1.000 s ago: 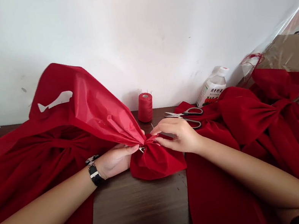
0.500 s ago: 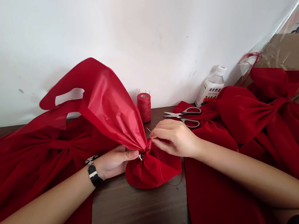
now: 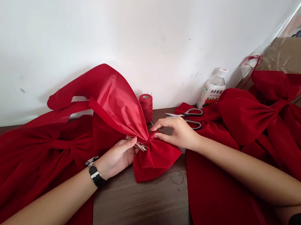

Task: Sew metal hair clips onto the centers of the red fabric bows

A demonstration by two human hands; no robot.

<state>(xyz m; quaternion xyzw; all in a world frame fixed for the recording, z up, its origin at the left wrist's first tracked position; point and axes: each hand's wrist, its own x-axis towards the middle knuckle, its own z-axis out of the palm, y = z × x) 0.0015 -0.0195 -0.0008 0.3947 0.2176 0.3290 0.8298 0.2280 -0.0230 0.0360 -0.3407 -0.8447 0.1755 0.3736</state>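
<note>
A red fabric bow [image 3: 156,162] is bunched at its middle, with one large loop standing up towards the wall and a smaller one over the table. My left hand [image 3: 120,156] is closed on the gathered middle, its thumb by a metal clip [image 3: 137,143] there. On the other side, my right hand [image 3: 175,131] pinches a thin sewing needle [image 3: 152,125] close to the gather. Red thread [image 3: 177,177] loops on the table below the bow. Just behind the right hand lies a pair of scissors [image 3: 190,113] with dark handles.
A red thread spool [image 3: 147,107] with several needles stuck in its top stands by the wall. More red bows lie left [image 3: 62,143] and right [image 3: 250,114]. A labelled bottle [image 3: 212,88] leans at the back right, near a cardboard box [image 3: 299,63]. The dark table [image 3: 139,215] shows between the fabrics.
The bow has turned in my hands, its lower loop now higher and the clip more in view. My right fingers have shifted slightly, and the needle points differently.
</note>
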